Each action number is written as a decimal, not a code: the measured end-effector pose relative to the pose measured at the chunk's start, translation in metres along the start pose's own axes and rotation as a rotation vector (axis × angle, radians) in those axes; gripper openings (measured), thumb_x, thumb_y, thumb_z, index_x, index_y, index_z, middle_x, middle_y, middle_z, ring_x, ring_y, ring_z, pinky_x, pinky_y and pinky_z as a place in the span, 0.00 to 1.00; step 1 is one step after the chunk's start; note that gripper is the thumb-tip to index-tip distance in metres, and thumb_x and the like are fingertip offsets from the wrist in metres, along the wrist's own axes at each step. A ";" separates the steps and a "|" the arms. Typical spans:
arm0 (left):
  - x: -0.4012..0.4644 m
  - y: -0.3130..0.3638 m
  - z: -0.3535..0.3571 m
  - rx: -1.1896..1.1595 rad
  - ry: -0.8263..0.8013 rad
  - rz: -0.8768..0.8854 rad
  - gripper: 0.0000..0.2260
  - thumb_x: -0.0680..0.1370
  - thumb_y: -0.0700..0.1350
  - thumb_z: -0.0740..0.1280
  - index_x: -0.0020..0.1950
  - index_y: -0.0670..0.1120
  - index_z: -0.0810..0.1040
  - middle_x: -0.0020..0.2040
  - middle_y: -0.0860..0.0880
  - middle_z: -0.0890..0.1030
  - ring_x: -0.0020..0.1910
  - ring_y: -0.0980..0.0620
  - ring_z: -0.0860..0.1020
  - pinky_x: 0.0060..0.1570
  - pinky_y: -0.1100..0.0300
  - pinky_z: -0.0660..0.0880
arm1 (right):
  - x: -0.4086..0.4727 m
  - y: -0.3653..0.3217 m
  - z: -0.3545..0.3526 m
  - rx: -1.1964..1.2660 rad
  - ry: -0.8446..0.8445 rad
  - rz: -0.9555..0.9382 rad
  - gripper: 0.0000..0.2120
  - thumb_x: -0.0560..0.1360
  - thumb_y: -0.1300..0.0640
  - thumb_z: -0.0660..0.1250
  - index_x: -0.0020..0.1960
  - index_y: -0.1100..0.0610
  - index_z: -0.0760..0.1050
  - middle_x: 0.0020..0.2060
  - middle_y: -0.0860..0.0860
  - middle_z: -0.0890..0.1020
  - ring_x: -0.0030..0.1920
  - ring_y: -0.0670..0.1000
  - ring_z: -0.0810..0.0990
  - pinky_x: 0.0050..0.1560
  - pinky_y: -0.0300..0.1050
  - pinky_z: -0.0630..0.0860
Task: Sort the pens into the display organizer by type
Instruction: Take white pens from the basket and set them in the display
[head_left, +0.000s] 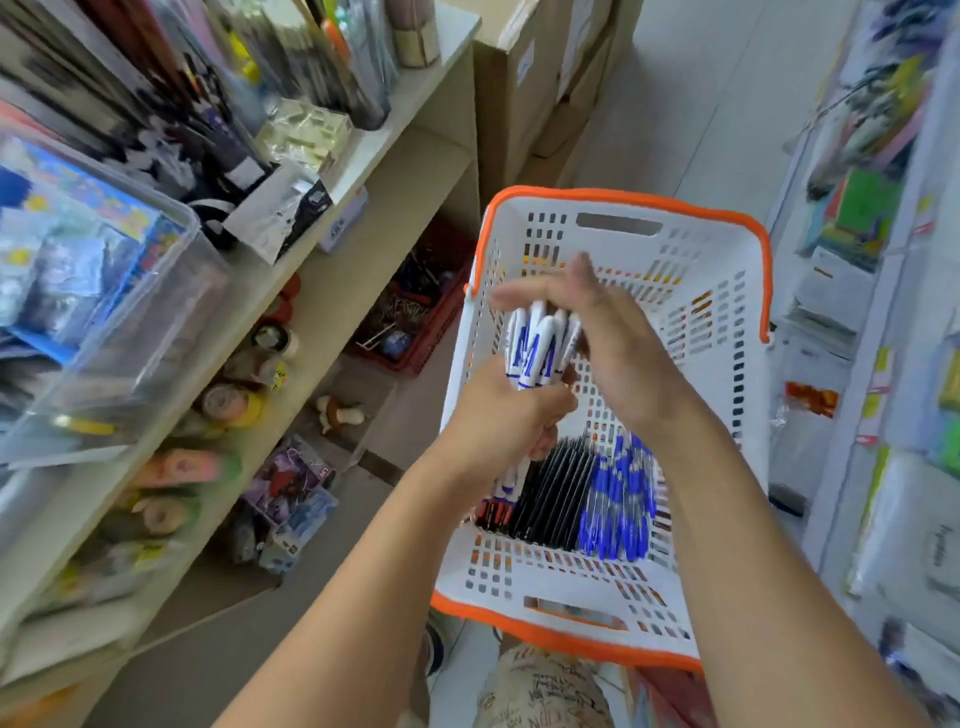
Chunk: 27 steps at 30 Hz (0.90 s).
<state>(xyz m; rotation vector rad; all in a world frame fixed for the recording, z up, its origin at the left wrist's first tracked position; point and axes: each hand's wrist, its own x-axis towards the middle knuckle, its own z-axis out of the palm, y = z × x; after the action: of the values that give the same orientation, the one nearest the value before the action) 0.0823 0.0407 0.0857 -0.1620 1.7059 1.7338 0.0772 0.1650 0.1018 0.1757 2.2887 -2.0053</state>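
We see our left hand (501, 415) curled tight around a bundle of white markers (537, 345), smooth plastic barrels with blue printed bands, their rounded caps pointing up. Our right hand (602, 332) lies over the tops of those caps with its fingers straight and spread, pressing lightly on them; motion blur softens the fingertips, so we cannot tell exactly which caps they touch. The lower ends of the markers are hidden behind the left fist.

Both hands are above a white plastic basket (727, 322) with a perforated, slotted wall and an orange rim. At the near end of its floor lie a row of slim black pens (556, 493) and, just beside them toward the right wall, a bunch of clear-barrelled blue pens (621, 499). A few red-tipped pens at the near left corner are mostly covered by our left wrist.

To the left stand beige wooden shelves (363, 171) crowded with stationery, tape rolls and a clear plastic bin (130, 332); much of it is blurred and hard to name. Cardboard boxes (530, 78) stand beyond the shelf end.
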 end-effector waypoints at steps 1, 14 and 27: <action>-0.009 0.002 -0.010 0.001 0.026 -0.003 0.17 0.75 0.28 0.63 0.33 0.46 0.64 0.24 0.52 0.63 0.23 0.52 0.60 0.26 0.61 0.61 | 0.006 -0.008 0.007 -0.069 -0.105 -0.007 0.30 0.82 0.39 0.47 0.61 0.52 0.83 0.57 0.44 0.85 0.61 0.39 0.80 0.69 0.45 0.70; -0.244 -0.038 -0.215 -0.553 0.385 0.067 0.12 0.78 0.34 0.65 0.38 0.46 0.68 0.26 0.50 0.64 0.21 0.55 0.60 0.23 0.66 0.59 | -0.079 -0.098 0.314 0.047 -0.592 -0.016 0.20 0.78 0.35 0.59 0.54 0.44 0.84 0.54 0.45 0.86 0.57 0.48 0.84 0.60 0.50 0.76; -0.579 -0.167 -0.447 -0.825 0.787 0.401 0.08 0.79 0.37 0.69 0.41 0.45 0.75 0.29 0.50 0.70 0.24 0.55 0.66 0.24 0.65 0.62 | -0.292 -0.158 0.680 0.146 -0.882 0.019 0.15 0.66 0.53 0.76 0.51 0.57 0.85 0.43 0.62 0.86 0.33 0.55 0.79 0.36 0.47 0.78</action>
<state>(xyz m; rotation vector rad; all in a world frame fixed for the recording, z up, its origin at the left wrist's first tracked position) 0.4442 -0.6061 0.1993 -1.0424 1.4232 2.8609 0.3388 -0.5373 0.2099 -0.5618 1.5680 -1.7234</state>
